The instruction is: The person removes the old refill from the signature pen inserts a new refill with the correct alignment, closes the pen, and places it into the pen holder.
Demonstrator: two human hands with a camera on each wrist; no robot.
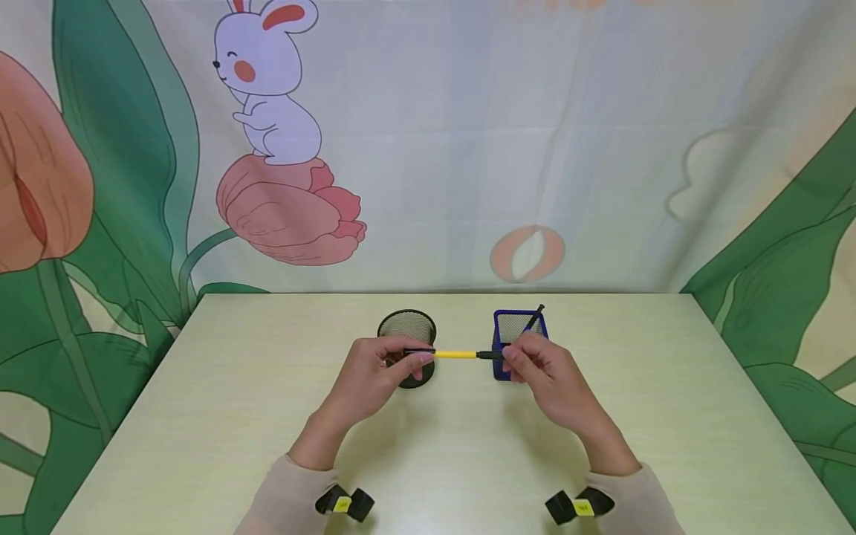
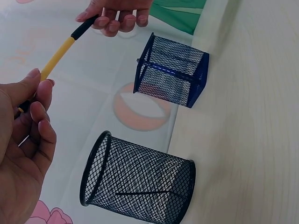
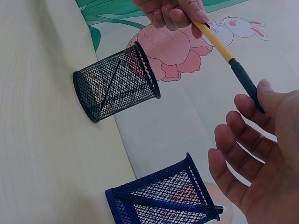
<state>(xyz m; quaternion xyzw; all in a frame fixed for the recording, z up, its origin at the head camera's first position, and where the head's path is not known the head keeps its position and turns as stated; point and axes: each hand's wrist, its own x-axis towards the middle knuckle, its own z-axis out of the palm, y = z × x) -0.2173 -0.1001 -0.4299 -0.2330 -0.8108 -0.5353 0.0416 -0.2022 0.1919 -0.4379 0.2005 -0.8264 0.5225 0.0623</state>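
Observation:
Between both hands a pen with a yellow barrel and black ends [image 1: 457,354] is held level above the table. My left hand [image 1: 374,379] pinches its left end between thumb and forefinger. At the other end, the black grip section is pinched by my right hand [image 1: 551,375], whose other fingers are loosely bent in the right wrist view. Behind the left hand stands a round black mesh pen cup [image 2: 140,179], partly covered by the fingers in the head view. A square blue mesh pen cup [image 3: 159,184] is behind the right hand, with a dark pen [image 1: 537,315] leaning in it.
Both cups stand on a pale wooden table [image 1: 455,461], towards its far edge. Beyond that edge hangs a printed cloth [image 1: 428,148] with a rabbit and flowers. Each sleeve carries a small black wrist camera, such as the left one [image 1: 344,504].

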